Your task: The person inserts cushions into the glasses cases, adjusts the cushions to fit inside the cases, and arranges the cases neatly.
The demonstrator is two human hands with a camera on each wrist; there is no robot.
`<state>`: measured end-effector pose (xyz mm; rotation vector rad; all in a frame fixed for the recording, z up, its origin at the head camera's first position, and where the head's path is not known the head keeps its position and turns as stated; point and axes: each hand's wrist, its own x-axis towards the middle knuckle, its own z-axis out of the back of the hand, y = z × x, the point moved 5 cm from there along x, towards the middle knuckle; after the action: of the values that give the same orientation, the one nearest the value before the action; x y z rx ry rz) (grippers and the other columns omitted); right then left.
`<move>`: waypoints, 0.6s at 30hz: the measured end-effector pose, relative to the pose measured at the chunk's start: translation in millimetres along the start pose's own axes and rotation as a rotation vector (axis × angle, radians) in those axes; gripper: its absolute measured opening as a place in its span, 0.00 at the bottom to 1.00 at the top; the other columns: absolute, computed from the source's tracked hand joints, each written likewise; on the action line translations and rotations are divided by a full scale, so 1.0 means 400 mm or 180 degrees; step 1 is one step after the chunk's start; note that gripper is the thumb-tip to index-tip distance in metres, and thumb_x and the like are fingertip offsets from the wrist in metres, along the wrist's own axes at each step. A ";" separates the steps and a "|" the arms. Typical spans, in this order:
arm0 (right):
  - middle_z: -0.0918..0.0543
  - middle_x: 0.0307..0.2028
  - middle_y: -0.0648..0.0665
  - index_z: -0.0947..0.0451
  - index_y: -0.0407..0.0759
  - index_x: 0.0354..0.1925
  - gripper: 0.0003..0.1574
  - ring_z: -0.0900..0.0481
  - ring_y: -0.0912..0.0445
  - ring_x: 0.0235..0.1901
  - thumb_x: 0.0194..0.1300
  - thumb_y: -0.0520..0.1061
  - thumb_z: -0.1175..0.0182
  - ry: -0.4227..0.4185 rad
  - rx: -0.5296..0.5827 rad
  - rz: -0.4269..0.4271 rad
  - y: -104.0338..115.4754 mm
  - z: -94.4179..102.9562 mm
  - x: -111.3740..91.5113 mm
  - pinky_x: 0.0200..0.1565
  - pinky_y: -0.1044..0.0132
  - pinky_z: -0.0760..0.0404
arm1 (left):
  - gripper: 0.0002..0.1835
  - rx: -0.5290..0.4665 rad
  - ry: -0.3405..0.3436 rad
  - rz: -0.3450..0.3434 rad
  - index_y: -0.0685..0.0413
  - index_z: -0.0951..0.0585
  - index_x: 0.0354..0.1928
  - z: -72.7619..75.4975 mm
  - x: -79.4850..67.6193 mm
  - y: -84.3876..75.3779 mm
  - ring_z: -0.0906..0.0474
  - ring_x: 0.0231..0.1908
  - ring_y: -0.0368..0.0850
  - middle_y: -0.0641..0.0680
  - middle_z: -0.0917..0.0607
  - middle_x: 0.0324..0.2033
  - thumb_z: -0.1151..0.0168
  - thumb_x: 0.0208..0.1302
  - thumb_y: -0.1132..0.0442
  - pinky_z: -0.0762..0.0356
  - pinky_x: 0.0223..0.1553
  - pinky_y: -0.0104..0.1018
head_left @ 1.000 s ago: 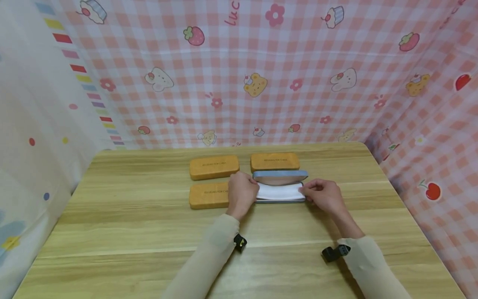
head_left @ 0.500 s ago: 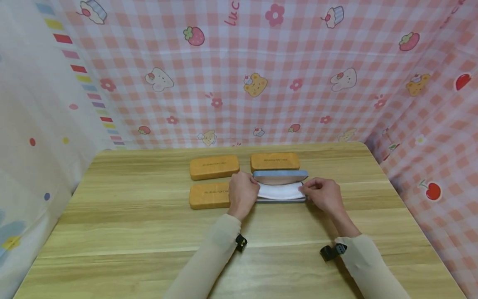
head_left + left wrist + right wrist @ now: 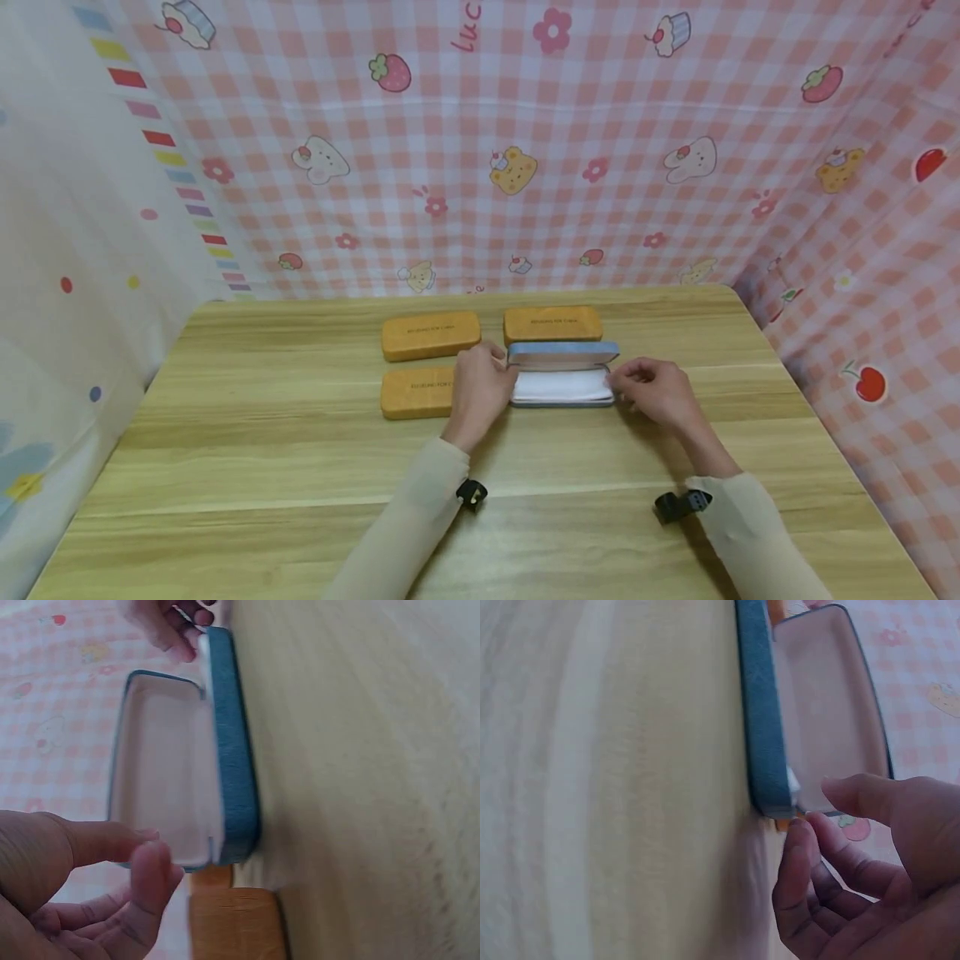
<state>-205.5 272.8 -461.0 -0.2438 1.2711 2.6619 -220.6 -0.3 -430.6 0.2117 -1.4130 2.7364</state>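
Note:
A blue glasses case [image 3: 564, 405] stands on the table with its lid [image 3: 562, 353] raised and tilted back. Flat inside its base lies a white cloth [image 3: 562, 386]. My left hand [image 3: 482, 385] is at the case's left end; the left wrist view shows its thumb and forefinger [image 3: 152, 877] near each other with nothing pinched. At the right end is my right hand [image 3: 654, 390], its thumb and forefinger apart, fingertips [image 3: 801, 825] right by the case's corner. A sliver of the cloth [image 3: 792, 782] shows over the rim there.
Three orange glasses cases lie around the blue one: an upper left case [image 3: 431, 335], a lower left case [image 3: 417, 394] partly behind my left hand, and a back right case [image 3: 552, 324] just behind the raised lid. A checked pink curtain [image 3: 465, 225] hangs along the wooden table's [image 3: 300, 483] back edge.
Both hands held the cloth's ends earlier and have let go, drawing slightly outward from the case. The cloth, bowed before, now lies flatter in the base. The orange cases stay put.

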 end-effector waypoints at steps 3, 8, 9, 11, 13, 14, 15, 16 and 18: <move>0.15 0.38 0.41 0.18 0.38 0.52 0.20 0.19 0.53 0.35 0.74 0.52 0.40 0.0084 0.0072 0.0027 0.002 0.008 -0.005 0.35 0.64 0.15 | 0.13 -0.0077 0.0030 0.0080 0.68 0.15 0.45 0.013 -0.008 -0.008 0.16 0.28 0.45 0.59 0.11 0.30 0.29 0.62 0.67 0.19 0.25 0.32; 0.15 0.42 0.37 0.20 0.37 0.56 0.23 0.16 0.51 0.36 0.76 0.54 0.43 0.0136 0.0167 0.0101 0.005 0.032 -0.017 0.37 0.62 0.14 | 0.19 -0.0175 0.0063 0.0126 0.66 0.17 0.53 0.024 -0.023 -0.027 0.15 0.36 0.50 0.61 0.11 0.38 0.31 0.66 0.60 0.15 0.34 0.40; 0.15 0.43 0.36 0.21 0.37 0.56 0.24 0.16 0.51 0.36 0.77 0.54 0.43 0.0128 0.0176 0.0124 0.006 0.038 -0.020 0.37 0.62 0.14 | 0.21 -0.0209 0.0078 0.0101 0.67 0.18 0.55 0.024 -0.027 -0.031 0.15 0.38 0.51 0.62 0.12 0.40 0.32 0.67 0.59 0.14 0.37 0.42; 0.15 0.44 0.34 0.21 0.36 0.56 0.26 0.16 0.50 0.36 0.76 0.56 0.43 0.0096 0.0234 0.0176 0.010 0.048 -0.023 0.37 0.62 0.14 | 0.25 -0.0299 0.0119 0.0056 0.68 0.21 0.59 0.021 -0.034 -0.037 0.16 0.39 0.52 0.65 0.12 0.44 0.33 0.68 0.56 0.14 0.42 0.46; 0.15 0.46 0.33 0.22 0.35 0.57 0.28 0.15 0.51 0.37 0.76 0.57 0.42 0.0066 0.0307 0.0215 0.014 0.055 -0.026 0.38 0.62 0.13 | 0.28 -0.0386 0.0182 0.0026 0.69 0.24 0.63 0.016 -0.039 -0.041 0.16 0.40 0.56 0.68 0.14 0.49 0.36 0.71 0.54 0.14 0.45 0.49; 0.16 0.48 0.32 0.23 0.34 0.58 0.30 0.15 0.52 0.38 0.75 0.59 0.42 0.0062 0.0347 0.0221 0.017 0.057 -0.026 0.40 0.62 0.13 | 0.30 -0.0408 0.0211 0.0016 0.70 0.25 0.65 0.013 -0.042 -0.042 0.16 0.42 0.57 0.69 0.15 0.51 0.38 0.72 0.52 0.14 0.47 0.51; 0.16 0.50 0.32 0.23 0.34 0.60 0.32 0.15 0.52 0.40 0.75 0.60 0.42 0.0065 0.0388 0.0214 0.019 0.058 -0.027 0.42 0.63 0.12 | 0.31 -0.0446 0.0250 0.0036 0.70 0.27 0.67 0.010 -0.044 -0.041 0.16 0.44 0.59 0.69 0.15 0.52 0.39 0.73 0.52 0.15 0.49 0.52; 0.17 0.52 0.31 0.24 0.35 0.61 0.34 0.15 0.51 0.43 0.75 0.61 0.42 0.0079 0.0442 0.0198 0.020 0.058 -0.028 0.44 0.62 0.12 | 0.32 -0.0467 0.0288 0.0076 0.69 0.29 0.69 0.006 -0.045 -0.039 0.17 0.48 0.60 0.70 0.16 0.55 0.41 0.75 0.51 0.15 0.52 0.53; 0.19 0.58 0.30 0.27 0.36 0.66 0.38 0.14 0.49 0.49 0.75 0.63 0.44 0.0135 0.0510 0.0160 0.025 0.055 -0.029 0.49 0.61 0.12 | 0.34 -0.0518 0.0366 0.0180 0.68 0.32 0.72 -0.002 -0.047 -0.032 0.18 0.53 0.62 0.70 0.17 0.56 0.44 0.76 0.49 0.17 0.56 0.55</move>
<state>-198.1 282.6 -437.2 -0.2496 1.5139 2.5903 -200.7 8.0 -423.6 0.0067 -1.6222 2.6108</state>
